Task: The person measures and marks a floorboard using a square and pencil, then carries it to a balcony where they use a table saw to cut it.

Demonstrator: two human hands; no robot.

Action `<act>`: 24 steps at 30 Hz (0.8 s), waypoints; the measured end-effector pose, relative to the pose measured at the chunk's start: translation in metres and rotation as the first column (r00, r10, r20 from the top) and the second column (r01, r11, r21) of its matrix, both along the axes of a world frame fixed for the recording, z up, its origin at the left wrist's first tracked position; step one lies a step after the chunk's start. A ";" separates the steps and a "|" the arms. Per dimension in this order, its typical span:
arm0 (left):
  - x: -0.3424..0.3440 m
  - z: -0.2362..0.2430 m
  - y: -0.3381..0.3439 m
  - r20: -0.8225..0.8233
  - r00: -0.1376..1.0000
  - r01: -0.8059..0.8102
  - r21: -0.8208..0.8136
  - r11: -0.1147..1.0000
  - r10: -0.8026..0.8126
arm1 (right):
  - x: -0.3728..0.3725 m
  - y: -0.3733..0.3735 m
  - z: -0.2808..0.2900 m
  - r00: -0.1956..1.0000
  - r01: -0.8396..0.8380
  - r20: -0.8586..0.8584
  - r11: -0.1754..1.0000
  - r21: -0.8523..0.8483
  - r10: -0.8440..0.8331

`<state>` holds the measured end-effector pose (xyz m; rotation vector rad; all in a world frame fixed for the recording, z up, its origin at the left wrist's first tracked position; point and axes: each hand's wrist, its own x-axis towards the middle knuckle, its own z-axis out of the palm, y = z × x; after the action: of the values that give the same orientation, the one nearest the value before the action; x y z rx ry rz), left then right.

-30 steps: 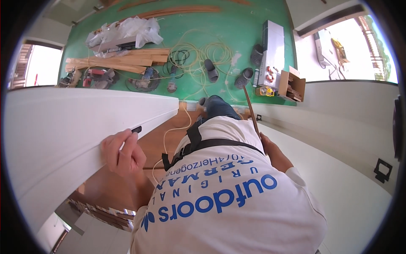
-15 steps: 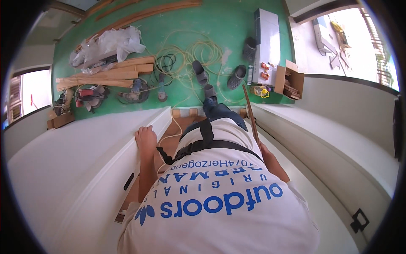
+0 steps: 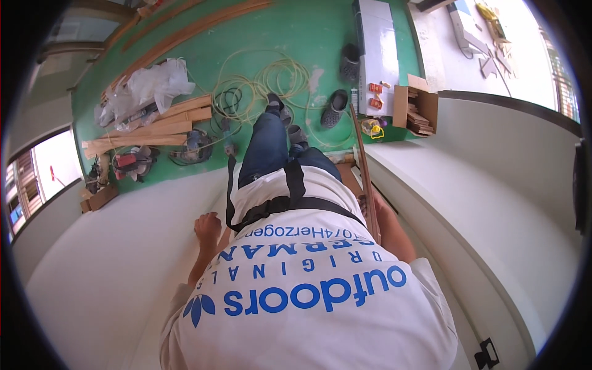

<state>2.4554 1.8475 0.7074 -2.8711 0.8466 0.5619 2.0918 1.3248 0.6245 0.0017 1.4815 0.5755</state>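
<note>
My left hand (image 3: 207, 228) is at the white ledge (image 3: 142, 234) left of my body, fingers curled; what they hold, if anything, is too small to make out. At my right side, my right hand (image 3: 379, 213) grips a long, thin brown wooden strip (image 3: 365, 179), which rises past my hip toward the green floor and is partly behind my white shirt. A second white ledge (image 3: 444, 197) runs along the right. Black straps (image 3: 294, 188) cross my waist, and my legs (image 3: 264, 145) in dark jeans reach onto the green floor.
On the green floor (image 3: 216, 31) lie coiled hoses (image 3: 277, 80), wooden boards (image 3: 148, 129), plastic sheeting (image 3: 142, 92), power tools (image 3: 132, 161), grey clogs (image 3: 334, 110), a long flat carton (image 3: 376, 43) and an open cardboard box (image 3: 416, 111) of wood pieces. Bright openings stand left and right.
My legs have stepped forward onto the green floor. My left hand has shifted down and outward along the left ledge. My right hand still holds the wooden strip.
</note>
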 end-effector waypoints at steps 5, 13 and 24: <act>0.016 -0.006 -0.018 -0.178 0.971 -0.116 0.242 0.963 0.161 | 0.001 0.010 0.011 0.991 -0.120 0.031 0.971 -0.209 0.129; 0.142 -0.061 -0.024 -0.517 0.785 -0.251 0.237 0.938 0.341 | -0.011 0.033 0.031 0.999 -0.043 0.000 0.984 -0.170 0.044; 0.287 -0.118 -0.198 -0.693 0.671 -0.535 -0.206 0.819 0.264 | 0.052 0.004 0.026 0.994 0.084 -0.055 0.990 -0.116 -0.091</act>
<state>2.7427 1.6495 0.5894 -3.2847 0.3478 1.6935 2.1443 1.3287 0.6507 -0.0049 1.5630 0.4223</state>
